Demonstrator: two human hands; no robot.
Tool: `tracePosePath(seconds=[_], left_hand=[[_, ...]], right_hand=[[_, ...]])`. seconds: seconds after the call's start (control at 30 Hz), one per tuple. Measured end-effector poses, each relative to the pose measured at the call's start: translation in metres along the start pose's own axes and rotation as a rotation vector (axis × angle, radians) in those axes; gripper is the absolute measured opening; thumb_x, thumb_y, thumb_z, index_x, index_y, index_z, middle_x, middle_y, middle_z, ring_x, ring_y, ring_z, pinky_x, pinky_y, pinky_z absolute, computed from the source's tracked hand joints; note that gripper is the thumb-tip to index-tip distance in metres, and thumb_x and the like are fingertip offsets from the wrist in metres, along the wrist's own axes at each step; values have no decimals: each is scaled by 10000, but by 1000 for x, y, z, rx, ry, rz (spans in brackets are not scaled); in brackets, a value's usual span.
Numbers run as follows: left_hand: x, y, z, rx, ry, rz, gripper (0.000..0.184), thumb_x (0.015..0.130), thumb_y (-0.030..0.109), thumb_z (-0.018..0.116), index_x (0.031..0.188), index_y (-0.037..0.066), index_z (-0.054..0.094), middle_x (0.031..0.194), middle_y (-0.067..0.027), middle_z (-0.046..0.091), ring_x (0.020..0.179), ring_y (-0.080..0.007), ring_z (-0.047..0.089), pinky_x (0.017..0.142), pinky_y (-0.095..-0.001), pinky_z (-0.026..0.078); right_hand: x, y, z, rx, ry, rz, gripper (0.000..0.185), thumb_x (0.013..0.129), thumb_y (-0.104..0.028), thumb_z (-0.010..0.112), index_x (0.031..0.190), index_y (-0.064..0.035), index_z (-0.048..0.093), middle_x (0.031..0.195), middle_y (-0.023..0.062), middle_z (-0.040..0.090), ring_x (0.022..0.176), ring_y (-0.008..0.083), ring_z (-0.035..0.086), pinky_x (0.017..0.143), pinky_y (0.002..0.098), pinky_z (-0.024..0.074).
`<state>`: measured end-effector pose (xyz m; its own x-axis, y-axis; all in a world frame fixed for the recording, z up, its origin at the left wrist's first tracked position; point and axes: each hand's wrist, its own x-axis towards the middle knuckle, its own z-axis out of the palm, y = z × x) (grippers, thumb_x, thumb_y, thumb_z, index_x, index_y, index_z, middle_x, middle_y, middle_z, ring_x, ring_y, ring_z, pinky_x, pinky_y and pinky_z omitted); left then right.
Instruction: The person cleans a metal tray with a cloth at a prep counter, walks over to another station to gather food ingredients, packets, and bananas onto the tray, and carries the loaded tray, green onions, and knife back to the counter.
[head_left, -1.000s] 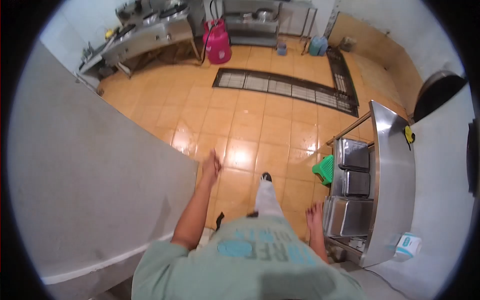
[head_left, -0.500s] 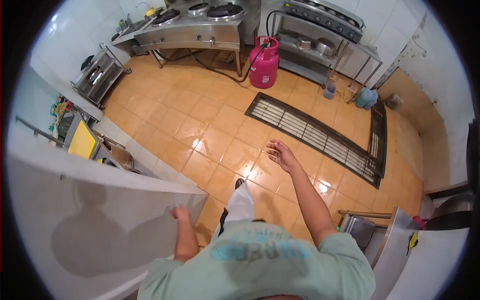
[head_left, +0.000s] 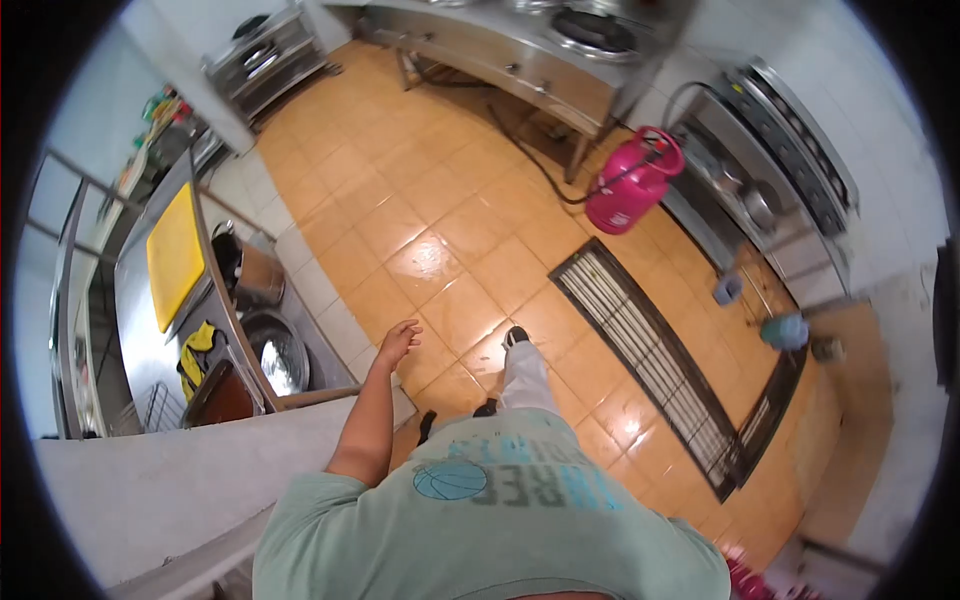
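Note:
My left hand (head_left: 401, 343) hangs over the wet orange tile floor (head_left: 440, 262), ahead of the end of the low wall (head_left: 240, 450). Its fingers are loosely bent and apart, and nothing is in them. The nearest things are a steel basin (head_left: 277, 352) and a steel pot (head_left: 258, 277) on the low shelf to the left. Out of sight is my right hand. One shoe (head_left: 516, 336) shows below my light trousers, stepping forward on the tiles.
A pink gas cylinder (head_left: 634, 180) stands before the steel stove (head_left: 500, 75), its hose trailing along the floor. Dark-framed drain grates (head_left: 650, 365) run along the right. At left, a yellow board (head_left: 176, 255) lies on a steel table (head_left: 140, 345).
The view has turned and moved forward past the wall end, revealing more of the left table. My left hand has swung forward; my right hand has left the view.

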<state>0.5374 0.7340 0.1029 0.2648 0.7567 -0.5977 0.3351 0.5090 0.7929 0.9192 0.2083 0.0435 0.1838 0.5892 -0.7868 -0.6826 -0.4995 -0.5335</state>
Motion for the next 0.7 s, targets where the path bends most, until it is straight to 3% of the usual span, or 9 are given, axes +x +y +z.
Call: tracePosePath(seconds=[0.13,0.2,0.23,0.27,0.33,0.37,0.4,0.5,0.7], left_hand=[[9,-17,-19,-94,344,-157,321,881,193,513,1183,101,571,999,-27,632,824,-130,578,662,-280,446],[-1,-52,-30,-127,552,-240,327,850,174,539,1158,74,580,998,-67,641,865,-198,595,769,-325,458],[1,-79,-43,-127,639,-266,328,837,170,547,1144,65,585,1002,-83,640,890,-219,595,795,-332,455],[-1,-111,-57,-120,721,-301,328,824,166,554,1131,55,590,1006,-98,640,914,-240,595,821,-339,452],[-27,-107,-59,-57,922,-328,330,770,141,575,1070,7,603,1066,-163,618,996,-282,582,879,-365,441],[-35,-102,-62,-54,1057,-310,321,760,139,582,1053,7,603,1069,-171,609,1026,-295,562,886,-369,438],[-42,-99,-63,-47,1193,-294,313,751,136,590,1036,7,604,1071,-180,601,1057,-308,542,893,-373,435],[-48,-89,-80,-19,1529,-584,290,751,133,597,1020,24,598,1125,-184,555,1101,-334,498,916,-395,417],[11,-41,-144,-396,1672,-237,302,738,86,581,1037,45,577,1173,-166,498,1090,-325,482,941,-397,383]], right_hand=[[102,-159,13,-175,-742,118,141,865,-253,523,770,-149,532,619,-17,496,508,97,467,407,246,341],[152,-190,58,-249,72,-107,129,853,-250,531,771,-151,538,610,-9,494,509,97,474,408,234,338],[230,-230,49,-344,25,8,196,880,-252,484,777,-98,548,682,48,555,618,132,512,536,281,406],[248,-287,110,-325,-39,-145,183,894,-281,507,780,-141,541,605,-19,483,507,84,461,412,228,332],[307,-389,200,-572,-46,-270,244,917,-269,505,715,-133,486,564,-11,393,507,116,412,474,261,339],[323,-428,259,-640,-41,-539,243,913,-240,536,701,-146,460,569,-25,377,526,105,416,502,240,348],[339,-468,311,-588,-155,-362,276,913,-280,560,695,-153,448,584,-31,395,569,99,433,542,243,365],[371,-517,466,-334,-297,-311,335,878,-412,598,713,-164,446,605,-37,419,662,108,511,597,260,407],[376,-430,728,-468,-679,-306,186,904,-250,504,969,-86,561,625,0,451,626,120,510,591,264,435]])
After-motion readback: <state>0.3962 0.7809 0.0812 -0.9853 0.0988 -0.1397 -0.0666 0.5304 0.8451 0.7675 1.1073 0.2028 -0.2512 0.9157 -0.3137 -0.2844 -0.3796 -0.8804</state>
